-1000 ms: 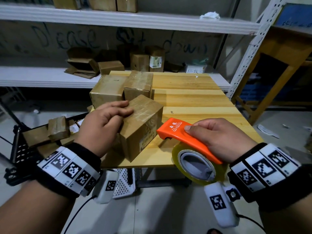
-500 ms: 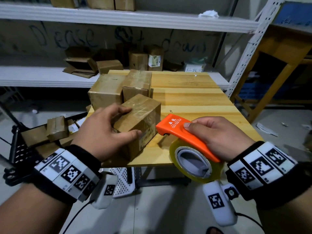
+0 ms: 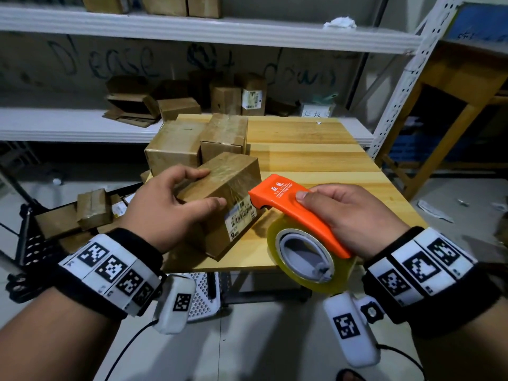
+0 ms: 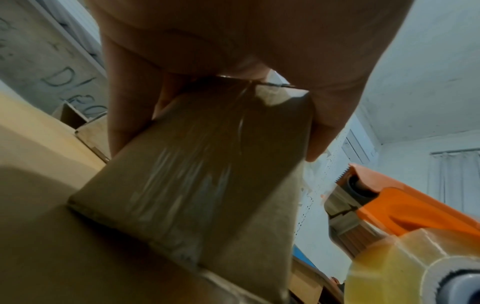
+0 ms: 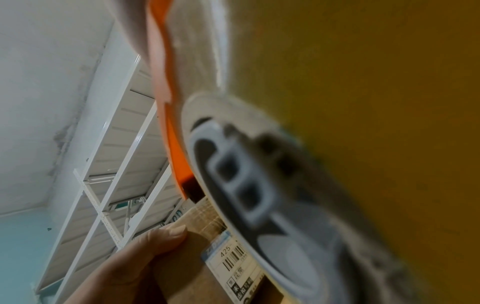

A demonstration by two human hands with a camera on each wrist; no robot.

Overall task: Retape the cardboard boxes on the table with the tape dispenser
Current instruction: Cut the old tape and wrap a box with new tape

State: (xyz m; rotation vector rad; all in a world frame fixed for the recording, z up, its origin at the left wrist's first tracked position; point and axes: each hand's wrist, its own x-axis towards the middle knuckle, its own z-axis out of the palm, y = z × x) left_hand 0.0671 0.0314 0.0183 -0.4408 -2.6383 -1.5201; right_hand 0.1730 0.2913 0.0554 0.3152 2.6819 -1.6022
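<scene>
A small taped cardboard box (image 3: 225, 185) with a barcode label (image 3: 242, 220) stands at the near edge of the wooden table (image 3: 316, 166). My left hand (image 3: 176, 204) grips this box (image 4: 207, 164), fingers over the top and thumb on the labelled side. My right hand (image 3: 343, 215) holds the orange tape dispenser (image 3: 291, 204) by its handle, thumb on top. Its nose is right at the box's near right corner; whether they touch is unclear. A roll of clear tape (image 3: 305, 257) hangs beneath the handle. In the right wrist view, the roll (image 5: 259, 185) fills the frame and the label (image 5: 231, 261) shows below.
Two more cardboard boxes (image 3: 176, 144) (image 3: 224, 136) stand behind the held one. White metal shelving (image 3: 192, 31) with several boxes runs behind the table. A black cart (image 3: 27, 243) with boxes is at the left, and a wooden stand (image 3: 453, 105) at the right.
My left hand shifted from lying over the box's top to gripping it, thumb now on the labelled side. The dispenser's nose moved closer to the box's near corner.
</scene>
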